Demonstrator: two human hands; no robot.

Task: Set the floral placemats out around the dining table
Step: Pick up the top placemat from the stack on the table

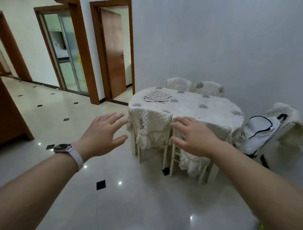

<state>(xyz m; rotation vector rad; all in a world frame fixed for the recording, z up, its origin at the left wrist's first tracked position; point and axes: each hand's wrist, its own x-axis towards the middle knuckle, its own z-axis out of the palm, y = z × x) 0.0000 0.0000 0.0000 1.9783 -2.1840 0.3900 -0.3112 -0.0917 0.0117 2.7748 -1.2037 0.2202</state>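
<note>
A loose stack of floral placemats [157, 96] lies on the far left part of the dining table [207, 111], which is oval and covered with a cream cloth with grey flowers. I stand a few steps back from the table. My left hand [103, 132], with a watch on its wrist, is stretched forward with fingers spread and holds nothing. My right hand [193, 135] is stretched out the same way, empty. Both hands hover in the air in front of the table's near edge, well short of the placemats.
Two covered chairs [150, 130] are tucked under the near side and two more [194, 85] stand at the far side. A chair at right [267, 129] carries a white bag. Glossy tiled floor [110, 190] lies between me and the table. Doorways [113, 50] open at left.
</note>
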